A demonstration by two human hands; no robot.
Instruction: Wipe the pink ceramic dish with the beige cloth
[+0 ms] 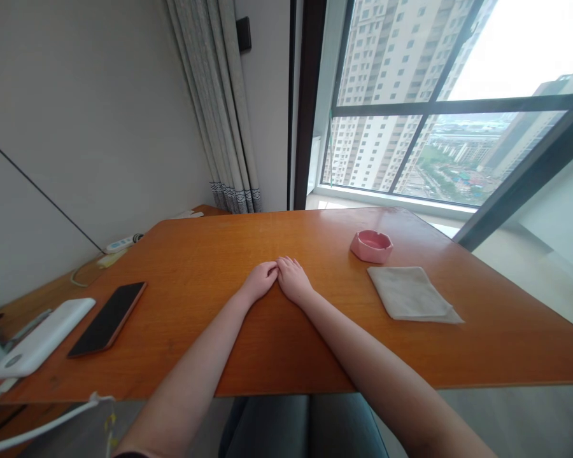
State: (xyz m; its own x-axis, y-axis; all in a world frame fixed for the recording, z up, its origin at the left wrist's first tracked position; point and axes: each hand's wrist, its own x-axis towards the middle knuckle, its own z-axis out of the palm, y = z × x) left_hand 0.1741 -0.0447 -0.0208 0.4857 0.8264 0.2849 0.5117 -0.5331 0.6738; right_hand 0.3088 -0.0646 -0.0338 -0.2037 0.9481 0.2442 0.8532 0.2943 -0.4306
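My left hand (pixel 260 280) and my right hand (pixel 293 280) rest on the wooden table (pixel 200 254), meeting at the fingertips in the middle. The right hand lies palm down with its fingers stretched forward. The left lies low on the tabletop beside it, its fingers reaching toward the right hand and their tips partly hidden. Neither hand shows anything in it. To the right lie a folded grey cloth (pixel 410 294) and, just behind it, a pink faceted ashtray (pixel 371 247). On the left is a black smartphone (pixel 109 318) with a reddish edge, screen up.
A white power bank (pixel 42 337) with a cable plugged in lies at the left table edge. A power strip (pixel 123 243) is by the wall. A grey curtain (pixel 219 108) hangs behind, and a large window (pixel 410 152) stands at the right. A white cable (pixel 48 426) crosses the lower left.
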